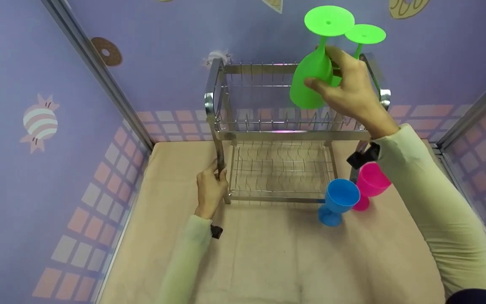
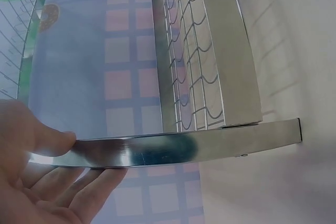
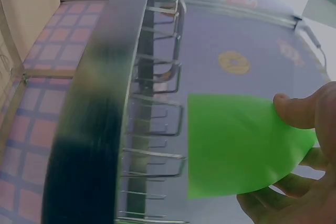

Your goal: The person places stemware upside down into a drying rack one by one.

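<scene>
My right hand (image 1: 350,89) holds a bright green plastic goblet (image 1: 307,84) upside down, its bowl gripped between thumb and fingers. The goblet's open rim faces the wire prongs of a two-tier metal dish rack (image 1: 289,135), close over the upper tier in the right wrist view. A second green goblet (image 1: 365,34) stands inverted at the rack's upper right, partly hidden behind that hand. Down at the left, my left hand (image 1: 210,190) grips the rack's side leg. In the left wrist view the thumb lies on one face of the metal leg (image 2: 157,148), with fingers beneath it.
A blue goblet (image 1: 342,196) stands upright by the rack's front right corner. Just behind it is a pink goblet (image 1: 372,181), partly covered by my right sleeve. The lower wire tier (image 1: 281,171) sits close over the beige cloth (image 1: 264,253). Patterned walls (image 1: 175,84) enclose the back and sides.
</scene>
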`<move>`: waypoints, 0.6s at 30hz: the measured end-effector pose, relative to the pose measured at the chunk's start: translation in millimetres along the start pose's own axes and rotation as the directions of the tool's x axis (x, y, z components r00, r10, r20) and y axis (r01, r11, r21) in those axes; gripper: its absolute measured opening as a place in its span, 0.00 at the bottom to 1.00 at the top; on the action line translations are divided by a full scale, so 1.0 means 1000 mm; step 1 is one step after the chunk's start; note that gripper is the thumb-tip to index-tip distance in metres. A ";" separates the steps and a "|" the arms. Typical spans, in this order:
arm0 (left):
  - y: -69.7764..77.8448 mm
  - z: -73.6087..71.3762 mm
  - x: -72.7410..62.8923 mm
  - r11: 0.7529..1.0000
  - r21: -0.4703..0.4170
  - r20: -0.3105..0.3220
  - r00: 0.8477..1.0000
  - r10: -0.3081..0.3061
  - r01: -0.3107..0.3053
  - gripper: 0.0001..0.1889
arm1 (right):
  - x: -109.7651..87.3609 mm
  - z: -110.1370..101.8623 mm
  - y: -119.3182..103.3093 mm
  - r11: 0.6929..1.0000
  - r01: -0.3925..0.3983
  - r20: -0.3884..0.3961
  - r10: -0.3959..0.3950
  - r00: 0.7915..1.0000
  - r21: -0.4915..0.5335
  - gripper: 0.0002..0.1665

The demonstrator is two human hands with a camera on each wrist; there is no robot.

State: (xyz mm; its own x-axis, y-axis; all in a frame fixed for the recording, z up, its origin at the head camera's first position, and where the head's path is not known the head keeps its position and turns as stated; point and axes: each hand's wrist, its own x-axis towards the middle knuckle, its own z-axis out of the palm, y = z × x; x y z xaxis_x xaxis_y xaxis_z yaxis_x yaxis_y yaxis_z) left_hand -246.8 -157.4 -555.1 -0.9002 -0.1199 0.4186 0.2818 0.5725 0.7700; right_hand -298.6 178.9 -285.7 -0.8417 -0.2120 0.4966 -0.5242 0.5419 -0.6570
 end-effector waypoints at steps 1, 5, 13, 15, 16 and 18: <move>0.000 0.000 0.000 1.000 -0.004 0.002 1.000 -0.003 0.003 0.07 | 0.004 0.002 0.003 1.000 -0.027 0.012 0.027 1.000 0.004 0.37; 0.001 -0.001 0.000 1.000 -0.025 0.014 1.000 -0.016 0.016 0.11 | 0.014 0.009 0.014 0.994 -0.106 0.062 0.104 0.993 0.031 0.39; 0.002 0.000 -0.001 0.999 -0.004 0.010 0.999 -0.041 0.041 0.08 | 0.019 0.018 0.029 0.991 -0.130 0.114 0.130 0.985 -0.009 0.44; 0.002 0.000 -0.001 0.999 -0.001 0.011 0.999 -0.043 0.043 0.08 | 0.020 0.020 0.030 0.990 -0.141 0.124 0.143 0.982 -0.023 0.43; 0.002 0.000 -0.001 0.999 0.000 0.011 0.999 -0.045 0.045 0.08 | 0.020 0.020 0.031 0.989 -0.146 0.129 0.149 0.980 -0.029 0.43; 0.001 0.000 0.000 0.999 0.003 0.008 0.999 -0.042 0.042 0.07 | 0.022 0.022 0.032 0.987 -0.159 0.137 0.163 0.977 -0.041 0.43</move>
State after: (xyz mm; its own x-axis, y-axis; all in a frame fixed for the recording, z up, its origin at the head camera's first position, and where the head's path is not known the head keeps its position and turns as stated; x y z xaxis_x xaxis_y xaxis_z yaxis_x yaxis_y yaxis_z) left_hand -246.1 -156.8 -553.9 -0.9141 -0.1372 0.3814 0.2422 0.5697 0.7854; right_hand -336.4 173.9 -308.3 -0.9255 -0.2307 0.3005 -0.3784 0.6013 -0.7037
